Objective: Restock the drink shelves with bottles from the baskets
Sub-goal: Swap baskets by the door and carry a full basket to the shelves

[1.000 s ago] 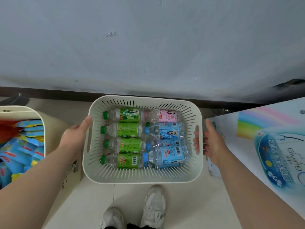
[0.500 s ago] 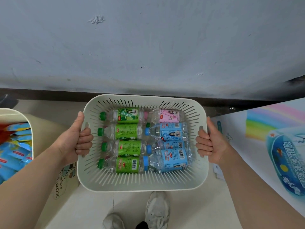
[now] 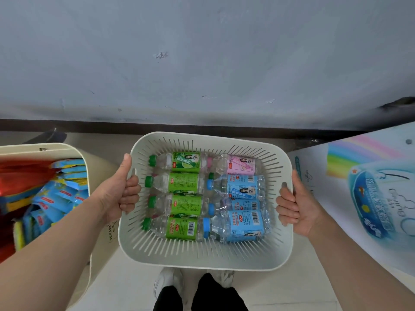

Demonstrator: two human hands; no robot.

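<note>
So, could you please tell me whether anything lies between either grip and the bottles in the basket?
Nothing visible does. The left grip and right grip hold the basket by its side handles, and the bottles lie uncovered inside it, open from above. The shelves are out of view.

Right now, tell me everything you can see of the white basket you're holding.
The white basket looks like off-white plastic. It is rectangular with rounded corners, sloping slotted walls and a handle slot at each short end. The left hand and right hand grip those ends and hold it roughly level in front of the wall. Eight bottles lie on their sides inside: four green bottles, three blue bottles and one pink bottle.
</note>
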